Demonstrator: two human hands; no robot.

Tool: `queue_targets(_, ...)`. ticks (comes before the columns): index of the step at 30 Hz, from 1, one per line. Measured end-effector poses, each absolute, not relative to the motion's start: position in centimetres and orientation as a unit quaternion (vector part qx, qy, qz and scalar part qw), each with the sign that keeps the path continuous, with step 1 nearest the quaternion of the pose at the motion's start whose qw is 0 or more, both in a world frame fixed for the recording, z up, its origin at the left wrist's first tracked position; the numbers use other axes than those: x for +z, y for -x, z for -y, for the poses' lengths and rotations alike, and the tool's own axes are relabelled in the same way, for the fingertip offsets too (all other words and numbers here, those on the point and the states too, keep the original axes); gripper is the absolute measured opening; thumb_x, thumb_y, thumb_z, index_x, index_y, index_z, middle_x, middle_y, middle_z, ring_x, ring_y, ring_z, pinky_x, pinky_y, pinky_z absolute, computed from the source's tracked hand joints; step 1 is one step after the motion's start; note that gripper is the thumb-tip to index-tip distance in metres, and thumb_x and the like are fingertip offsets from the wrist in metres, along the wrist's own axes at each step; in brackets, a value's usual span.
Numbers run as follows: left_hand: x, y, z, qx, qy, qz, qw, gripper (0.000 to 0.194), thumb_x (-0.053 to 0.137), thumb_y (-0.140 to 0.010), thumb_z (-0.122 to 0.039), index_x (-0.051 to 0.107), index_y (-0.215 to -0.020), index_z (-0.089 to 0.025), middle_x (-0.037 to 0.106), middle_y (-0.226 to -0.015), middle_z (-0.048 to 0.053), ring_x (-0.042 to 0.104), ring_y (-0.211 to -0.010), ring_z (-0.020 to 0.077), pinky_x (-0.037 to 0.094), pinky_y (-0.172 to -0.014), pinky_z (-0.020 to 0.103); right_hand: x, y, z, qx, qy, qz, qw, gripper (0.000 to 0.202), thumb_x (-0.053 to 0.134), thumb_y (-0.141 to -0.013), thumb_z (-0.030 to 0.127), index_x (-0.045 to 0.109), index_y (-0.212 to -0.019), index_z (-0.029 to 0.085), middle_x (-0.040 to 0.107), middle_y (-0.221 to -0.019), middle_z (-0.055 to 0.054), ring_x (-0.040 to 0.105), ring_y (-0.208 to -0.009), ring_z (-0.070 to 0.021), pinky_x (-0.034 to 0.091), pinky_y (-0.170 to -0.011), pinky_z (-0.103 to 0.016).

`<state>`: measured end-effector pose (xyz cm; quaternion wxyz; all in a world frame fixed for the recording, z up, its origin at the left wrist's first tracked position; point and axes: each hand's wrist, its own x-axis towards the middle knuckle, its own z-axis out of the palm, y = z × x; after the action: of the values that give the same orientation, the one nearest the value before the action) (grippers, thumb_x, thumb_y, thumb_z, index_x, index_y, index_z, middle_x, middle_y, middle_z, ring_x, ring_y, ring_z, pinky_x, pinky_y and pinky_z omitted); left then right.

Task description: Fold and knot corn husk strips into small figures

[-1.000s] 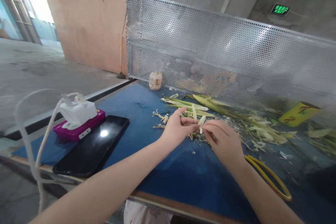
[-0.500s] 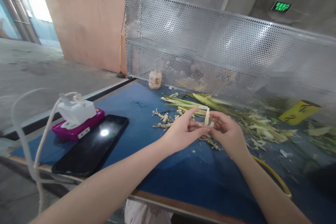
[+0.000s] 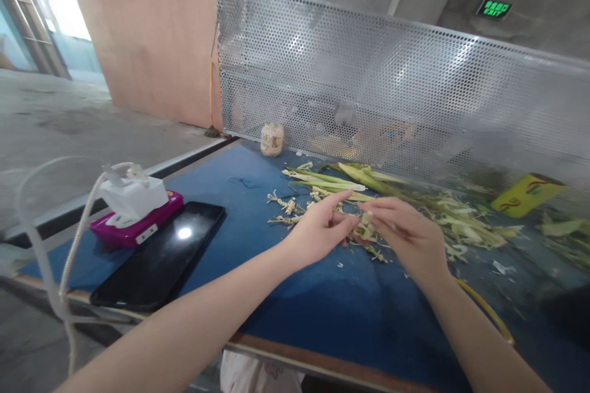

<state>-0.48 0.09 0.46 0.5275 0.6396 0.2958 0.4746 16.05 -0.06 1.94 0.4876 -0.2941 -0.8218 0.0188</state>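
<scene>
Over the blue table [image 3: 276,295], my left hand [image 3: 318,230] is closed, thumb and fingers together around something small that I cannot make out. Close on its right, my right hand [image 3: 408,230] pinches at a pale strip of husk [image 3: 366,227] that shows between the two hands. Behind them lie green and pale husk leaves [image 3: 318,180]. Small knotted husk pieces [image 3: 286,206] rest left of my left hand. A heap of shredded husk [image 3: 465,221] spreads to the right of my right hand.
At the left are a black phone [image 3: 161,258] and a magenta power strip [image 3: 147,224] with a white adapter [image 3: 133,193] and cables. A wrapped roll [image 3: 272,139] stands near the perforated metal screen [image 3: 322,61]. A yellow tube [image 3: 525,195] lies at the right.
My right hand has turned and moved slightly right, its fingers now reaching further over the husk. The strip that stood upright between the hands is now lower. My left hand has barely moved.
</scene>
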Motion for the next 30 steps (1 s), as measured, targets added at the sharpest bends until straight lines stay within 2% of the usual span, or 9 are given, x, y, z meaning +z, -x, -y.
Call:
queue_targets(6,0.8,0.4,0.0,0.476,-0.612,-0.309,0.550,0.054,0.047,-0.076,-0.011,0.037,-0.129,-0.009,0.053,-0.049,-0.005,0.050,-0.048,0.0091,0.044,-0.056,0.023,2.1,-16.7,0.0,-0.121,0.249,0.865,0.419,0.027,0.051,-0.080,0.011,0.067,-0.093,0.028,0.066,-0.088,-0.004,0.059,-0.075,-0.0159,0.048,-0.064,-0.031)
queue_targets(12,0.8,0.3,-0.1,0.470,-0.602,-0.305,0.569,0.055,0.046,-0.074,-0.007,0.036,-0.128,-0.009,0.052,-0.048,-0.007,0.053,-0.048,0.0084,0.044,-0.057,0.022,1.8,-17.3,-0.1,-0.226,0.247,0.882,0.331,0.029,0.050,-0.080,0.012,0.064,-0.101,0.026,0.066,-0.092,-0.006,0.058,-0.082,-0.0179,0.048,-0.073,-0.034)
queue_targets(17,0.2,0.5,-0.5,0.479,-0.610,-0.307,0.551,0.051,0.050,-0.075,-0.015,0.040,-0.126,-0.012,0.053,-0.049,-0.006,0.053,-0.047,0.0091,0.045,-0.057,0.024,2.0,-17.1,0.2,-0.186,0.246,0.887,0.345,0.035,0.051,-0.077,0.011,0.060,-0.108,0.025,0.063,-0.101,-0.007,0.059,-0.086,-0.0194,0.048,-0.076,-0.038)
queue_targets(20,0.1,0.4,-0.6,0.481,-0.613,-0.315,0.542,0.051,0.051,-0.077,-0.021,0.040,-0.126,-0.011,0.055,-0.051,-0.005,0.053,-0.047,0.0101,0.045,-0.056,0.025,2.0,-16.7,0.1,-0.170,0.270,0.872,0.370,0.026,0.056,-0.077,0.019,0.062,-0.102,0.023,0.064,-0.097,-0.007,0.059,-0.088,-0.0202,0.048,-0.078,-0.036)
queue_targets(23,0.2,0.3,-0.5,0.473,-0.612,-0.321,0.546,0.051,0.050,-0.078,-0.021,0.039,-0.126,-0.010,0.057,-0.052,-0.003,0.053,-0.047,0.0107,0.045,-0.057,0.026,1.7,-16.4,-0.2,-0.149,0.306,0.862,0.376,0.018,0.057,-0.079,0.027,0.065,-0.095,0.021,0.066,-0.092,-0.007,0.060,-0.085,-0.0189,0.048,-0.077,-0.033)
queue_targets(30,0.6,0.2,-0.3,0.477,-0.591,-0.327,0.563,0.049,0.052,-0.077,-0.019,0.043,-0.124,-0.011,0.058,-0.051,-0.003,0.054,-0.047,0.0117,0.045,-0.055,0.025,1.4,-16.0,-0.2,-0.061,0.347,0.839,0.415,0.018,0.051,-0.083,0.028,0.068,-0.086,0.023,0.068,-0.088,-0.005,0.062,-0.081,-0.0178,0.050,-0.073,-0.031)
